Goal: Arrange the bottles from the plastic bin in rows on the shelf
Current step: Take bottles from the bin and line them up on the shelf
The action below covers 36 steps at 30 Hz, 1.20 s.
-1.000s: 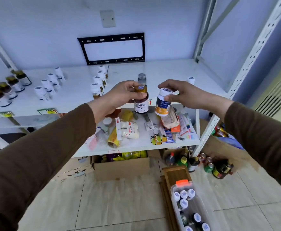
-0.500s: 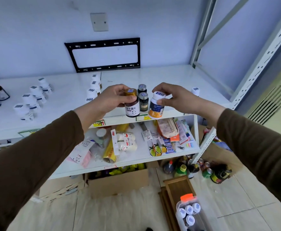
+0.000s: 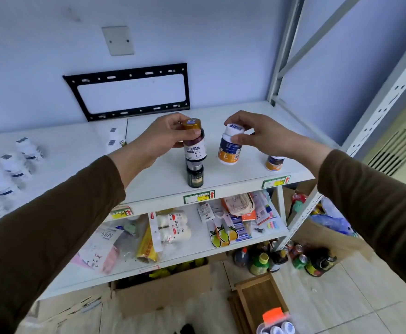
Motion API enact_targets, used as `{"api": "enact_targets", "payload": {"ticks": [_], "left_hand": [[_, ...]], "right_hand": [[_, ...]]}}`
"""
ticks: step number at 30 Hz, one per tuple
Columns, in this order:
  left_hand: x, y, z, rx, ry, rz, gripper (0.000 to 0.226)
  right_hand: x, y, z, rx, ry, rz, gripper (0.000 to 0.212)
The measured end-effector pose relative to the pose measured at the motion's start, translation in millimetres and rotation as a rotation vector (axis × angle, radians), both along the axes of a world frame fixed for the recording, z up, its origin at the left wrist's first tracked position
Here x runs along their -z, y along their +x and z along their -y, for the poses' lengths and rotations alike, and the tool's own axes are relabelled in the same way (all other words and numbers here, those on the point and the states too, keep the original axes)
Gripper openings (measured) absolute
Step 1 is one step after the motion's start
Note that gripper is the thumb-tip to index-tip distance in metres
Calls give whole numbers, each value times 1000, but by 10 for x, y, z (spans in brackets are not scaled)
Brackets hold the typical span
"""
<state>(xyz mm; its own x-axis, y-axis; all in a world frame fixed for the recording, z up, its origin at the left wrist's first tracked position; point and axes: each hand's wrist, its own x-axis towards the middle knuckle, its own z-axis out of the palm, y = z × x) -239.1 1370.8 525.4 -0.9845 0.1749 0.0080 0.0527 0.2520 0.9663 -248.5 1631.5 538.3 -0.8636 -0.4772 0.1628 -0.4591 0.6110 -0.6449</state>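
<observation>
Both hands are up at the middle of the frame, each carrying one bottle over the shelf (image 3: pixel 245 179). Left hand (image 3: pixel 163 138) wraps its fingers and thumb round the neck of a gold-capped brown bottle (image 3: pixel 194 145), which hangs just above a small dark bottle (image 3: pixel 194 178) already standing near the shelf's front edge. Right hand (image 3: pixel 257 136) pinches the white cap of a white-and-orange bottle (image 3: pixel 229 147), tilted slightly, its base close to the surface; whether it touches yet I cannot tell. A second orange-labelled bottle (image 3: pixel 274 162) stands just right of it, partly behind the right wrist.

Compared with half a second ago, both bottles have moved from in front of the shelf lip to over the shelf itself, and they now sit further apart. To my reading that means the carry is over and the set-down is next, probably extending the short row at centre right. Rows of white bottles (image 3: pixel 14 165) fill the left of the frame. At the bottom edge the plastic bin (image 3: pixel 273 326) shows more caps, so work remains
</observation>
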Motion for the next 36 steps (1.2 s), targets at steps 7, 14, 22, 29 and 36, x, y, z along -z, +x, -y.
{"api": "enact_targets", "payload": {"ticks": [7, 14, 22, 29, 36], "left_hand": [[45, -616, -77, 87, 36, -6, 22], [229, -1063, -284, 138, 27, 41, 34], [353, -1340, -475, 121, 33, 84, 37], [382, -1468, -617, 87, 25, 104, 38], [385, -1554, -684, 77, 18, 122, 37]], "right_hand": [[30, -489, -142, 109, 61, 10, 32], [244, -910, -442, 252, 225, 8, 32], [511, -1399, -823, 269, 460, 85, 31], [682, -1567, -962, 232, 561, 125, 32], [756, -1604, -1039, 204, 559, 162, 34]]}}
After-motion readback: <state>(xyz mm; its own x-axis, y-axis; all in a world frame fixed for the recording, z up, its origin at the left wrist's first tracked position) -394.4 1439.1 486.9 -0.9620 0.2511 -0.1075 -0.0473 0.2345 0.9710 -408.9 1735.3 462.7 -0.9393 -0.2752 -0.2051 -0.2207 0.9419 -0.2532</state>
